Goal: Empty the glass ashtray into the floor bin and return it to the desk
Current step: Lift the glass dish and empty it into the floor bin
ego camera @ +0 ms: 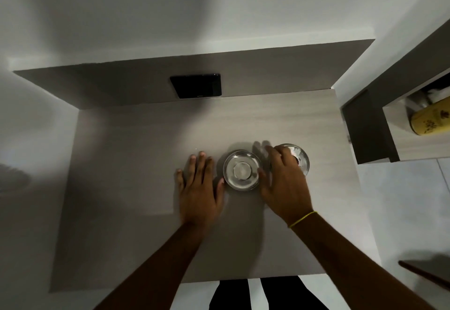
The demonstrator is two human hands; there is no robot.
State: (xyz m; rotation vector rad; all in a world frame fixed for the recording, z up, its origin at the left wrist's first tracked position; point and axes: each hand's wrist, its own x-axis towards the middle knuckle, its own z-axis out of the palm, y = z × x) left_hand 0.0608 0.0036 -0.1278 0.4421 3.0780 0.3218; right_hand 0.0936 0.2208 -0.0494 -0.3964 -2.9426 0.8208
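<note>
A round glass ashtray (pixel 242 170) sits on the pale wooden desk (pixel 136 163), right of its middle. A second round glass dish (pixel 302 158) with something whitish inside stands just to its right. My left hand (pixel 198 188) lies flat on the desk with fingers apart, its thumb almost at the ashtray's left rim. My right hand (pixel 283 178) hovers between the two glass pieces, fingers spread over the left rim of the right dish, thumb by the ashtray's right rim. It hides part of that dish. No bin is in view.
A black panel (pixel 196 85) is set in the grey backboard behind the desk. To the right, a low shelf holds a yellow tin (pixel 431 121). White floor tiles (pixel 401 200) lie right of the desk; a dark wooden edge (pixel 423 277) pokes in at lower right.
</note>
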